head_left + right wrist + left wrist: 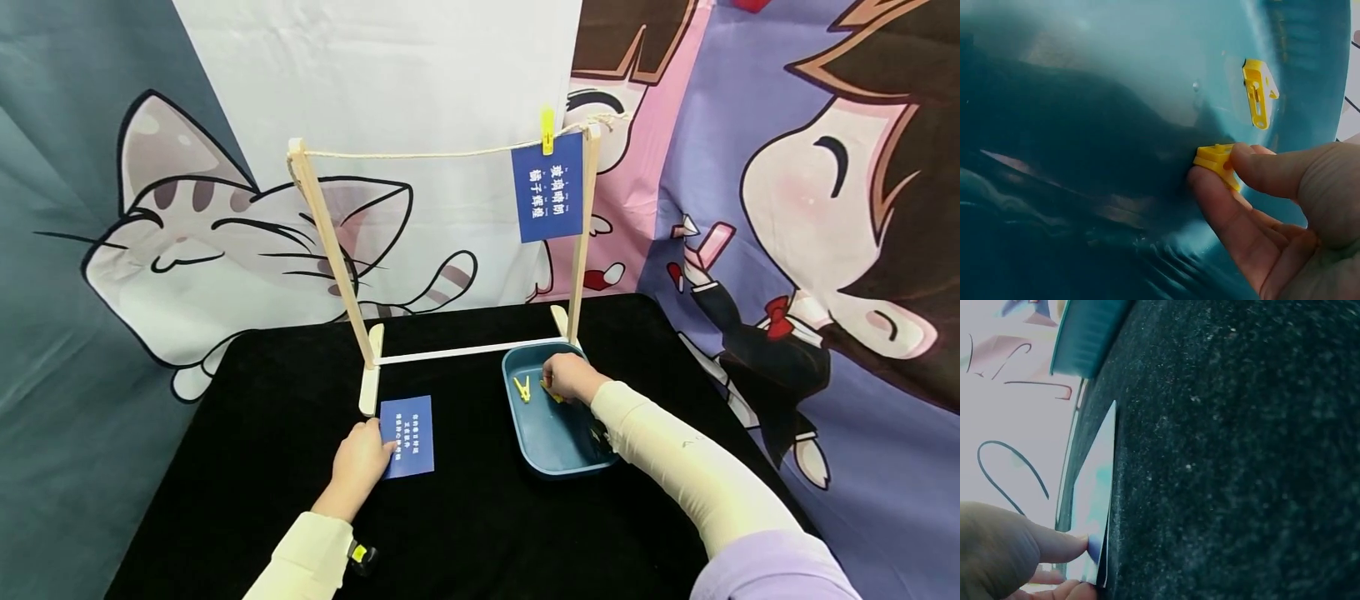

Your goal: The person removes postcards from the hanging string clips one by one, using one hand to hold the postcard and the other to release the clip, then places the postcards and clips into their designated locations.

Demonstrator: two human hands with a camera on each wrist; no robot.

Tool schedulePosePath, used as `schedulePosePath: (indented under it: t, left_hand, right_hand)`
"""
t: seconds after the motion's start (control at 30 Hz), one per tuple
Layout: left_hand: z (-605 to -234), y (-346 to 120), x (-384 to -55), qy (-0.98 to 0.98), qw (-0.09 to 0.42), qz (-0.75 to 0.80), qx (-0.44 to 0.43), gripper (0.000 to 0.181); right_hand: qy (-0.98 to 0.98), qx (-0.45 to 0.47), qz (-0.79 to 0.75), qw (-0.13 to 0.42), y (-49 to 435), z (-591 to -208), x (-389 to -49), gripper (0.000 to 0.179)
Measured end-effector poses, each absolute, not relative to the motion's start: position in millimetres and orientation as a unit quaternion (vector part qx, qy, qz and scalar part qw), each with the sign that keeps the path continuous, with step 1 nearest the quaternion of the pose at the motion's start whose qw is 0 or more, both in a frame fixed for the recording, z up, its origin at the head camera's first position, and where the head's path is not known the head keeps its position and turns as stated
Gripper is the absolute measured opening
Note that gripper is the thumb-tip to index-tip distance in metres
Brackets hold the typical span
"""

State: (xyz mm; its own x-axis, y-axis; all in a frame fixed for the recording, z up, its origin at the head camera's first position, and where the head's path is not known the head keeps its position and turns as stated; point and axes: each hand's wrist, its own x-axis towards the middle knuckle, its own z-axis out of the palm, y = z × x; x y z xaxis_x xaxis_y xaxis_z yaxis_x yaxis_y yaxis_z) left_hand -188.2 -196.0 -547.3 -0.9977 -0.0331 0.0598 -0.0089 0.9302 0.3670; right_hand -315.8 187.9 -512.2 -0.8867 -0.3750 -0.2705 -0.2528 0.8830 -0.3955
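Before the person, in the head view, a blue rectangular card with white lettering (pixel 409 423) lies on the black cloth-covered tabletop (pixel 465 533), its long axis running away from the body. The left hand (pixel 362 457) is at the card's left edge, far nearer to it than the right hand (pixel 573 377), which reaches into a blue plastic tray with rounded corners (pixel 551 450) well to the card's right. There it holds a small yellow plastic clip (pixel 556 395); a second, V-shaped yellow clip (pixel 522 388) lies just left of that one. Beyond the card stands a pale wooden frame (pixel 333 258) strung with a thin cord (pixel 420 155).

From the left wrist, the left hand's thumb lies on the card's upper face with fingertips by its edge, a nearly closed pinch; how far they reach underneath cannot be told.

At the right wrist, the right hand's thumb and forefinger close around the held clip, low over the tray floor, while the loose clip lies near, apart from the fingers, toward the tray wall.
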Motion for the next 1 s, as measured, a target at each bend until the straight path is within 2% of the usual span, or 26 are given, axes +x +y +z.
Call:
schedulePosePath:
  t: [0.1, 0.27, 0.7, 0.87, 1.0]
  left_hand:
    - [-548.4, -195.5, -187.4, -0.983, 0.026, -0.181, 0.007, 0.045]
    - [-551.2, -196.5, -186.9, -0.983, 0.024, -0.184, -0.005, 0.038]
    - [-549.9, -198.7, -184.6, -0.978, 0.054, -0.200, -0.021, 0.034]
    - [-545.3, -202.2, -187.6, -0.973, 0.084, -0.213, -0.003, 0.031]
    - [-536.1, -202.3, -190.9, -0.972, 0.085, -0.219, 0.003, 0.029]
  right_hand:
    - [0.957, -0.158, -0.175, 0.170, 186.9, -512.5, -315.9, 0.016]
    - [0.958, -0.151, -0.165, 0.178, 186.5, -512.3, -314.7, 0.013]
    - [0.958, -0.162, -0.163, 0.170, 189.8, -506.0, -312.4, 0.009]
    - [0.961, -0.193, -0.127, 0.154, 187.4, -495.5, -311.6, 0.008]
    - [0.960, -0.236, -0.063, 0.140, 184.0, -479.1, -308.6, 0.007]
